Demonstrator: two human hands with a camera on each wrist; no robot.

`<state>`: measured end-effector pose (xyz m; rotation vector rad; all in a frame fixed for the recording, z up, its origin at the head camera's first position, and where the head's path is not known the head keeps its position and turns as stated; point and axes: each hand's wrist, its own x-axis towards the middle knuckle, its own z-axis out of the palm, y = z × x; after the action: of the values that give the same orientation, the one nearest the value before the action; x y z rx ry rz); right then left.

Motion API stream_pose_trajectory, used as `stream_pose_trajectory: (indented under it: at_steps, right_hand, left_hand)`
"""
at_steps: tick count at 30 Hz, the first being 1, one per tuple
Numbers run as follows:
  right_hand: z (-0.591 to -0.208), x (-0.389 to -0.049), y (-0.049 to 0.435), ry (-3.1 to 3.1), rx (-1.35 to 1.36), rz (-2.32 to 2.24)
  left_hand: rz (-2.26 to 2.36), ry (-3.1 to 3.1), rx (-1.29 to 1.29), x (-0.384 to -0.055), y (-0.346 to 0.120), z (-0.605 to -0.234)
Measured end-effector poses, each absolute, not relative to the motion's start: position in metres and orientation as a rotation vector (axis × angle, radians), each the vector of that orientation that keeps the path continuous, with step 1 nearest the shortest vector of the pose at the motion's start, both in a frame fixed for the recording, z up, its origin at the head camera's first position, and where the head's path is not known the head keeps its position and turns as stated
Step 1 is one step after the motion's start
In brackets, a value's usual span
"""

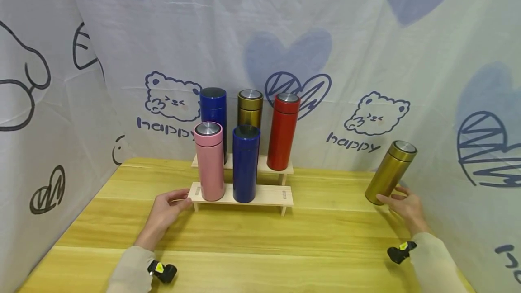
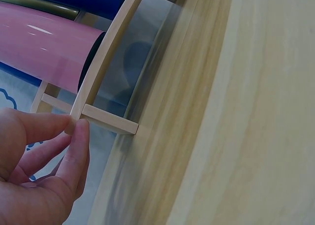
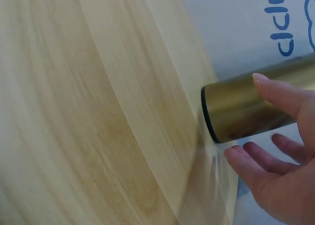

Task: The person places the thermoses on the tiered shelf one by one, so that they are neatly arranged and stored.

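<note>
My left hand [image 1: 164,209] pinches the left end of a two-tier wooden rack [image 1: 268,195] between thumb and fingertips, close up in the left wrist view. On its lower step stand a pink thermos flask [image 1: 210,168] and a blue flask [image 1: 245,166]. Behind them on the upper step are another blue flask [image 1: 213,105], a gold flask [image 1: 250,107] and a red flask [image 1: 282,132]. Far to the right, a separate gold flask [image 1: 388,175] stands by the table's back edge. My right hand [image 1: 407,209] is around its lower part, thumb across the front, fingers spread loosely [image 3: 246,158].
A yellow wood-grain table [image 1: 252,257] carries everything. White cloth [image 1: 317,144] printed with hearts and bears hangs right behind it and along both sides. Each sleeve has a black wrist camera, the left one [image 1: 164,272] and the right one [image 1: 400,252].
</note>
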<state>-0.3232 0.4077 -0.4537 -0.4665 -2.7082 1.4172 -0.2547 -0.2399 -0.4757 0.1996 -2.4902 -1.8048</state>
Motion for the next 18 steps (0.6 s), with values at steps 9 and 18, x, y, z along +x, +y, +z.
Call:
stream_pose_trajectory:
  at_steps: [9,18]
  right_hand:
    - [-0.464,-0.335,0.404,-2.664,-0.449,1.412]
    - [-0.475,-0.340,0.398,-2.584,-0.468,1.511]
  left_hand:
    - [-1.803,-2.500,0.197,-0.254,-0.240,-0.475]
    - [-1.790,-2.502,0.203,-0.255,-0.240,-0.475]
